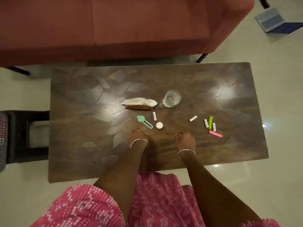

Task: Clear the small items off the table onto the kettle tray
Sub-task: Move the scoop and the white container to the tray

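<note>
Currently: left hand (138,136) and right hand (186,140) laid low on glossy wood-grain worktop (82,145), fingers curled under, nothing seen held — grip width hard to judge. Small items scattered ahead within reach: mint plastic scoop (144,122), round white cap (159,125), white tubes (154,116), green clip (210,122), pink stick (215,134). Clear glass (171,98) upright. Kettle tray not seen.

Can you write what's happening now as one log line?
left hand: empty, on table | right hand: empty | green scoop, glass: untouched | tray: unseen
</note>
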`<state>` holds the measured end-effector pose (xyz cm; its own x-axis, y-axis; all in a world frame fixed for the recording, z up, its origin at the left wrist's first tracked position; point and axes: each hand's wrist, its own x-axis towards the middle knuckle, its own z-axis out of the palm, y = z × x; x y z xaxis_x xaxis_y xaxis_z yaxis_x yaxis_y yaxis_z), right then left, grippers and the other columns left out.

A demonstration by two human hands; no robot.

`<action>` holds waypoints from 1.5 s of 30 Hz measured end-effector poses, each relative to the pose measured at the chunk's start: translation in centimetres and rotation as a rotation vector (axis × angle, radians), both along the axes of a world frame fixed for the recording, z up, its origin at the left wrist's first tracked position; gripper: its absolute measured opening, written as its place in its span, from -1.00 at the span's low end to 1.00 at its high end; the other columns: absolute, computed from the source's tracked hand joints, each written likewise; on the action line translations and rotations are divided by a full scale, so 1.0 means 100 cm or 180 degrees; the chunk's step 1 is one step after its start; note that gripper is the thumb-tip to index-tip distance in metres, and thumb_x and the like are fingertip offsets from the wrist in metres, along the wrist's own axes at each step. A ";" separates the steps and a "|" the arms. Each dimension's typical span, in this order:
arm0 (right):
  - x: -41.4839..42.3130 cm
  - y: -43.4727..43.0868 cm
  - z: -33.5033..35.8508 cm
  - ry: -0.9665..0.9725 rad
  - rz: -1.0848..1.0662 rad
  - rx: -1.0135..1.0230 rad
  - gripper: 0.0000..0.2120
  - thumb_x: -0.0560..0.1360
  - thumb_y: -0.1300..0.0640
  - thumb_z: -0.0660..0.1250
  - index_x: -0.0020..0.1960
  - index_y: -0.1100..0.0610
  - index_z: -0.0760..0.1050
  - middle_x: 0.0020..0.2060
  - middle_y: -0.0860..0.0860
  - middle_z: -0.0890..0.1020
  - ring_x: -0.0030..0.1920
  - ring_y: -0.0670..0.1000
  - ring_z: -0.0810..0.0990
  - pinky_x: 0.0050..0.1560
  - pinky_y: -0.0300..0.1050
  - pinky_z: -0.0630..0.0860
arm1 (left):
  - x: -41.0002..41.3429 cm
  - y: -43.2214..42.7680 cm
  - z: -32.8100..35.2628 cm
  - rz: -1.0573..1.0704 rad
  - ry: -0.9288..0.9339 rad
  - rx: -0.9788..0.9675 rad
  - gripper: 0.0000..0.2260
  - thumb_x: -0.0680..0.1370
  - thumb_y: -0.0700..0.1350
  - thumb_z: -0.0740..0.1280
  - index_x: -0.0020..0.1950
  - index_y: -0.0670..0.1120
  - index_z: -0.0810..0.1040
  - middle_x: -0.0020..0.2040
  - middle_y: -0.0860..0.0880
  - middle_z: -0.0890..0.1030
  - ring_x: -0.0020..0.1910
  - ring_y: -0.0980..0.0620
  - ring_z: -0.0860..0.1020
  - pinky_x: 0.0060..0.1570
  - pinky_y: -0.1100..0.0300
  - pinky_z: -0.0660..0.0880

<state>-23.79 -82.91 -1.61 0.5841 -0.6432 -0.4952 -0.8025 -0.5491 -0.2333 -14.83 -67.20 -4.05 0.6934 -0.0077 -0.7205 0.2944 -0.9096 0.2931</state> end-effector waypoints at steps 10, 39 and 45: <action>0.068 -0.017 -0.096 0.0658 -0.1709 0.2019 -0.49 0.48 -0.31 0.23 -0.13 0.15 0.58 -0.12 0.23 0.68 -0.08 0.27 0.67 0.03 0.19 0.61 | 0.036 -0.041 -0.069 0.1338 0.0436 0.0198 -0.69 0.60 -0.03 0.20 0.18 -0.17 0.59 0.23 -0.18 0.58 0.24 -0.19 0.52 0.22 0.04 0.40; 0.070 -0.034 -0.116 0.0308 -0.2589 0.3286 -0.65 0.55 0.20 0.34 0.30 0.28 0.46 -0.10 0.13 0.58 -0.21 0.02 0.57 -0.54 -0.18 0.58 | 0.021 -0.038 -0.110 0.3960 -0.0067 0.0030 -0.31 0.26 0.31 0.50 0.13 -0.18 0.51 0.02 -0.13 0.64 -0.03 -0.14 0.63 -0.03 0.07 0.57; 0.048 -0.033 -0.125 0.0365 -0.2574 0.3170 -0.96 0.53 0.22 0.36 -0.04 0.18 0.55 0.02 0.17 0.59 -0.18 0.04 0.59 -0.51 -0.19 0.59 | 0.041 -0.036 -0.123 0.4052 -0.0181 0.0103 -0.43 0.23 0.16 0.54 0.06 -0.14 0.49 -0.05 -0.11 0.65 -0.14 -0.12 0.64 -0.12 0.08 0.59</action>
<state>-18.95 -86.23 -14.10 0.1261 -0.1187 -0.9849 -0.8664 0.4703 -0.1676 -10.70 -70.83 -16.33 0.2279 0.6997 -0.6771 0.9484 -0.0021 0.3171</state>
